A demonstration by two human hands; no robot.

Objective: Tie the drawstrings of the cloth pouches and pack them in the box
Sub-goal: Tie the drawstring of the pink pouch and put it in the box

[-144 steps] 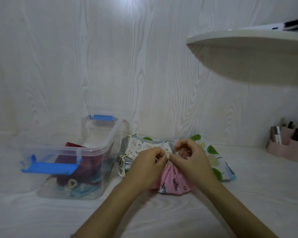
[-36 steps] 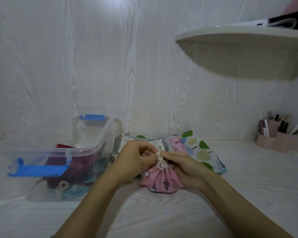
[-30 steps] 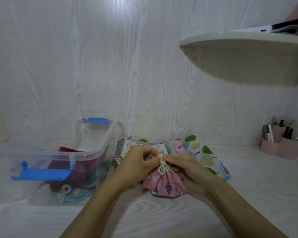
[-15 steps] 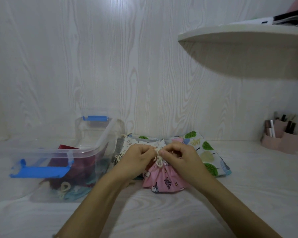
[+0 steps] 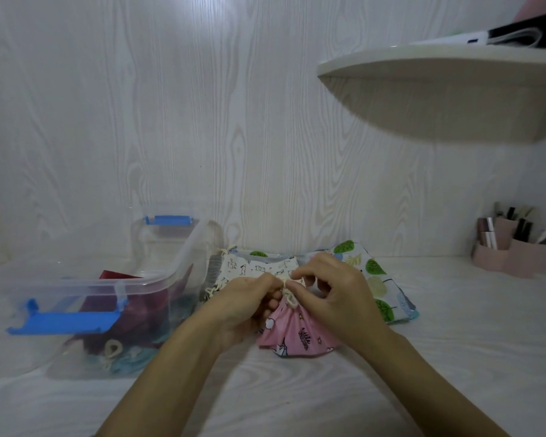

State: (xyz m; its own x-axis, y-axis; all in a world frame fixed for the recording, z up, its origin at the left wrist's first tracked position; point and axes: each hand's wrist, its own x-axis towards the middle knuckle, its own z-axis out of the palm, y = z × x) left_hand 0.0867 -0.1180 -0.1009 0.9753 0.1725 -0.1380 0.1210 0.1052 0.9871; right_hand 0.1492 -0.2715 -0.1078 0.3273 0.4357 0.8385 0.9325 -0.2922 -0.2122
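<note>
Knot work on pink pouch (image 5: 300, 337) at centre of desk (image 5: 454, 348), both hands engaged.
We find the left hand (image 5: 243, 307) and right hand (image 5: 338, 298) curled, each pinching the cord (image 5: 289, 296) at the gathered neck of the pink pouch. The fingers meet at the knot, we judge so that the two ends can be drawn against each other. The pouch body lies fanned on the desk below the hands, which steadies it during cinching. It sits just right of the box (image 5: 171, 274), a short carry once tied. A stack (image 5: 375, 279) of flat pouches lies behind it against the wall, near the hands; we judge these next in line. The box stands open, with dark red and teal pouches inside. Whether the knot is finished, we cannot tell.
</note>
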